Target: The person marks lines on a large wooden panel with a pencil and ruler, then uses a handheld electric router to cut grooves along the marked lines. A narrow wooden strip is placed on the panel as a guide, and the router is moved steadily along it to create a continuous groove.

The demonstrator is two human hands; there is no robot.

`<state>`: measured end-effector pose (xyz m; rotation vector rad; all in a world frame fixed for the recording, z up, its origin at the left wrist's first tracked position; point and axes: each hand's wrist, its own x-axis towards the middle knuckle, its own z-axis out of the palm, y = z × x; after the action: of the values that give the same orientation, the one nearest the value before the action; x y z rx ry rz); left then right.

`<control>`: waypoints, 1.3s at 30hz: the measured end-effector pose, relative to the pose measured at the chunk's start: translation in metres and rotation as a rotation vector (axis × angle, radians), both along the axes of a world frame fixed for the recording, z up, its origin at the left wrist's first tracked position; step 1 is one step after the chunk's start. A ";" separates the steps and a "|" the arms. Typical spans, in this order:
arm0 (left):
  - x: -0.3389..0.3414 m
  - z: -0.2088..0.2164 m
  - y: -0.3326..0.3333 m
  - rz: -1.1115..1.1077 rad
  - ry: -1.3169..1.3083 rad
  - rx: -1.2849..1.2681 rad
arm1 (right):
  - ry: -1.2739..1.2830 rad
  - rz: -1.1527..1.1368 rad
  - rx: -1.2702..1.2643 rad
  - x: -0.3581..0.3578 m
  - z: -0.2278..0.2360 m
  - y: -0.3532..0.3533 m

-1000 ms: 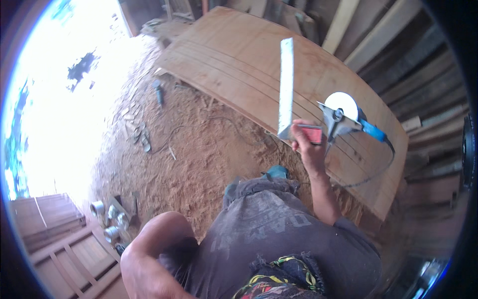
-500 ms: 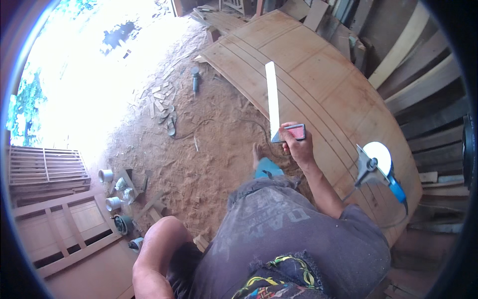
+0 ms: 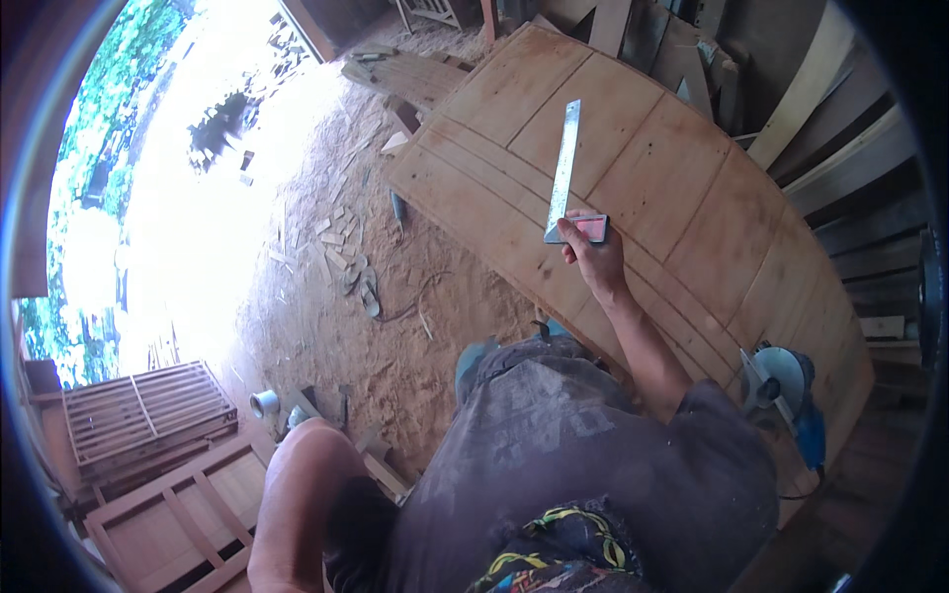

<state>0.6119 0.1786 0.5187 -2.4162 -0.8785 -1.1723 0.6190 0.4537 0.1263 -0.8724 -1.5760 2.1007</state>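
Observation:
My right hand [image 3: 590,251] is closed round the handle of a try square [image 3: 563,178], a silver blade set in a dark-edged stock with a pinkish-red inset. It holds the square over a large wooden panel [image 3: 682,183] scored with long straight grooves and cross lines. The blade points away from me; I cannot tell whether it touches the wood. At the panel's near right lies a blue circular saw [image 3: 791,395] with a pale disc-shaped guard or blade. My bent left arm [image 3: 306,494] shows at the lower left, but its hand is out of sight.
Sawdust covers the floor [image 3: 395,316], with wood offcuts [image 3: 341,237] and a pair of sandals [image 3: 366,287] on it. Boards [image 3: 840,178] lean at the right. A slatted wooden frame [image 3: 148,415] and a panelled door [image 3: 188,514] lie at the left, near a tape roll [image 3: 264,403].
My right hand has carried the try square forward, farther over the panel. The view has shifted, with the panel now nearer the middle and the circular saw lower right.

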 end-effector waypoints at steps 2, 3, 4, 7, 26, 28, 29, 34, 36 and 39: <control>-0.025 0.004 0.010 -0.031 -0.002 -0.004 | -0.007 -0.027 0.020 -0.012 0.006 0.009; -0.037 0.006 0.018 -0.046 -0.005 -0.019 | -0.006 -0.026 -0.001 -0.019 0.004 0.011; -0.051 0.005 0.022 -0.062 -0.012 -0.020 | -0.013 -0.026 -0.014 -0.026 0.000 0.015; -0.093 0.000 0.031 -0.122 -0.037 -0.023 | -0.031 -0.053 -0.012 -0.049 -0.005 0.016; -0.393 -0.039 -0.056 -0.224 -0.189 0.063 | -0.128 -0.047 0.016 -0.457 -0.065 -0.036; -0.412 -0.039 -0.067 -0.180 -0.201 0.063 | -0.098 -0.076 -0.165 -0.498 -0.081 -0.032; -0.421 -0.039 -0.069 -0.171 -0.207 0.062 | -0.088 -0.102 -0.254 -0.510 -0.091 -0.031; -0.468 -0.047 -0.073 -0.208 -0.259 0.074 | -0.215 -0.009 -0.188 -0.520 -0.131 -0.016; -0.476 -0.051 -0.077 -0.229 -0.278 0.074 | -0.311 0.005 -0.145 -0.508 -0.113 -0.036; -0.491 -0.056 -0.066 -0.323 -0.313 0.064 | -0.251 0.059 -0.146 -0.478 -0.079 -0.063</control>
<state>0.1213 0.1123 0.4628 -2.4222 -0.5282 -1.7039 0.1412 0.3902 0.0474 -1.1940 -1.5998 2.2429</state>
